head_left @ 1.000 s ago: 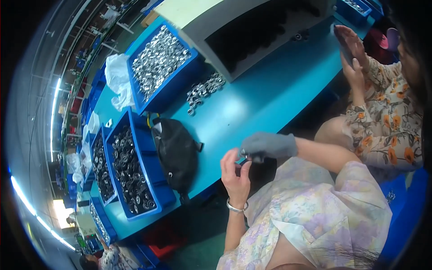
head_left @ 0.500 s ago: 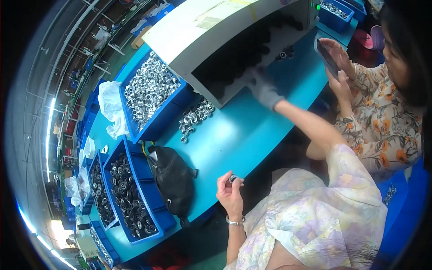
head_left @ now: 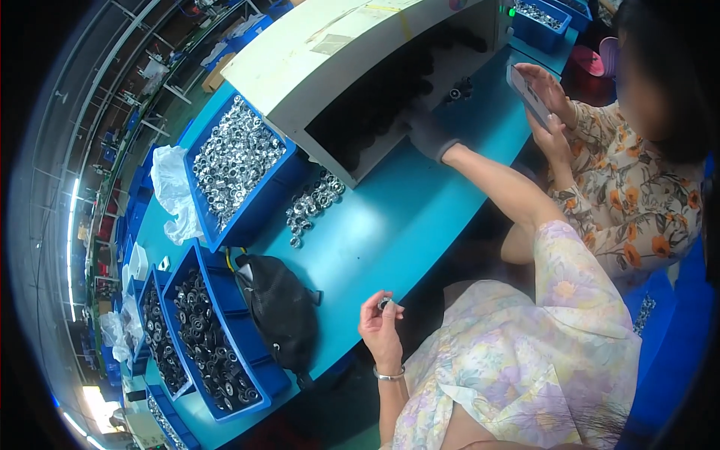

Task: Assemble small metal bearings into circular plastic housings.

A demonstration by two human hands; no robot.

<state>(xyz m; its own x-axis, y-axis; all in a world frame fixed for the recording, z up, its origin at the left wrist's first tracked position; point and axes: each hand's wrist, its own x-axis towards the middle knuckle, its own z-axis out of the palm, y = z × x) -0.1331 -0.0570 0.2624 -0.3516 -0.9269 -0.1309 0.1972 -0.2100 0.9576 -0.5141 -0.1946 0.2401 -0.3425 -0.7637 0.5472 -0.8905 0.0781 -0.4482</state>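
Room: strip light [head_left: 73, 247] burned, left. Worktop [head_left: 420, 225]: blue, glossy. White box [head_left: 292, 64]: stood far. Blue bins [head_left: 246, 330]: stood left, full, much apparently left. Loose silver parts [head_left: 315, 201]: lay near box. Gloved right hand [head_left: 433, 136]: reached box's dark mouth [head_left: 367, 105], grip indiscernible. Left hand [head_left: 382, 334]: near, pinched one small part [head_left: 384, 303], judged mid-handling.

At one o'clock the right hand [head_left: 433, 138] was blurred, its fingertips indistinct; at twelve the top edge cropped the box [head_left: 281, 66]; at six the left hand [head_left: 382, 326] partly hid a part [head_left: 384, 303].
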